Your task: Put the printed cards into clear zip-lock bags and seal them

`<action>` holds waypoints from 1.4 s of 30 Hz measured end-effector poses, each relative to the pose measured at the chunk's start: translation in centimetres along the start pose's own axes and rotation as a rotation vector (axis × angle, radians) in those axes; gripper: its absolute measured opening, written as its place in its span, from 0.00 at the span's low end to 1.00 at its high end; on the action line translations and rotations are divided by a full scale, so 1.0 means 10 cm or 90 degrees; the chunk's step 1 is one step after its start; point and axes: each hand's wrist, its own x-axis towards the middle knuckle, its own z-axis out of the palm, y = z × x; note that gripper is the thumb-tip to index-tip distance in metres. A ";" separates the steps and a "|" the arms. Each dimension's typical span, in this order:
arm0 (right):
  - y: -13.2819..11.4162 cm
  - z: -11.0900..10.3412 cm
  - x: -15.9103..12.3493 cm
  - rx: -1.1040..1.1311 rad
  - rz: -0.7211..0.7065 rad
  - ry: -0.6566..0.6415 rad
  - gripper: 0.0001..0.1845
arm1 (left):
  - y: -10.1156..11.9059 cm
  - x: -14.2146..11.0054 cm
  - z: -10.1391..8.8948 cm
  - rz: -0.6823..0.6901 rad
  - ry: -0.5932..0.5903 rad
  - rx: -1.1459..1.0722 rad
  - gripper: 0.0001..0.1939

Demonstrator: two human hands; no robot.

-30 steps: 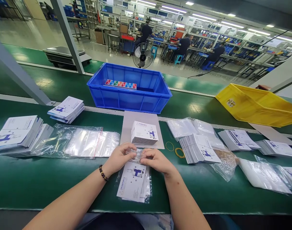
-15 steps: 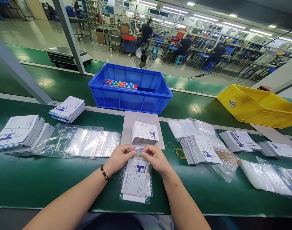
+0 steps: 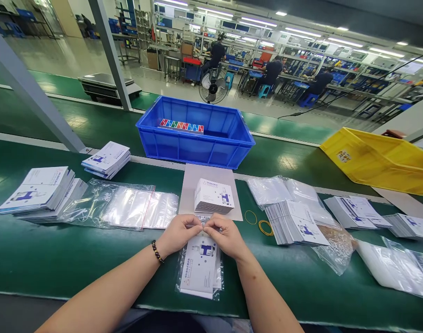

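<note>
Head view: one person works with two bare hands at a green bench (image 3: 93, 259), near the middle of its front edge.
Clear bag: the clear bag (image 3: 216, 294) lies flat there, its lower end towards the front edge, its upper end under the fingertips; more plastic and paper show beneath it.
Printed booklet: the white printed booklet (image 3: 199, 273) appears to sit inside the film, its picture end towards the hands.
Left hand: the left hand (image 3: 182, 233) is narrowed to a pinch, thumb against forefinger, on the upper end of the bag.
Right hand: the right hand (image 3: 227, 236) makes a matching pinch just beside it, the thumb tips nearly or fully meeting.
Weight and feel: the bag looks light, thin and limp, probably slippery; the booklet should lend it some flat stiffness, though its corners could bend or poke the film.
Best hold: the upper strip near its corners suits a pinch; for lifting, a flat grip across film and booklet together should keep the paper from sliding.
Beyond the hands: a booklet stack (image 3: 214, 196) rests on a pale card sheet (image 3: 189, 185), whose far edge meets a blue crate (image 3: 197, 155).
</note>
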 end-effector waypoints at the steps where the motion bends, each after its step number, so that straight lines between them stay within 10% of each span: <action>1: 0.01 -0.01 0.00 -0.021 -0.026 0.016 0.06 | 0.02 -0.01 -0.03 0.024 0.011 0.049 0.08; 5: 0.07 -0.06 -0.01 -0.106 -0.102 0.141 0.06 | 0.10 -0.07 -0.34 0.050 0.114 0.285 0.12; 9: 0.07 -0.06 -0.01 -0.122 -0.080 0.222 0.07 | -0.01 -0.11 -0.77 -0.157 0.130 0.496 0.13; 17: 0.02 0.01 0.00 -0.117 -0.085 0.202 0.10 | -0.20 -0.08 -1.03 -0.264 0.050 0.503 0.08; 26: 0.01 0.19 -0.05 0.103 0.012 -0.001 0.18 | 0.15 -0.14 -0.45 -0.080 0.057 0.315 0.11; 32: 0.07 0.23 -0.08 -0.153 -0.034 0.084 0.20 | 0.19 -0.02 -0.03 -0.007 0.028 0.243 0.16; 42: 0.03 0.26 -0.08 -0.342 -0.082 0.065 0.24 | -0.04 0.12 0.05 -0.126 0.077 -0.063 0.20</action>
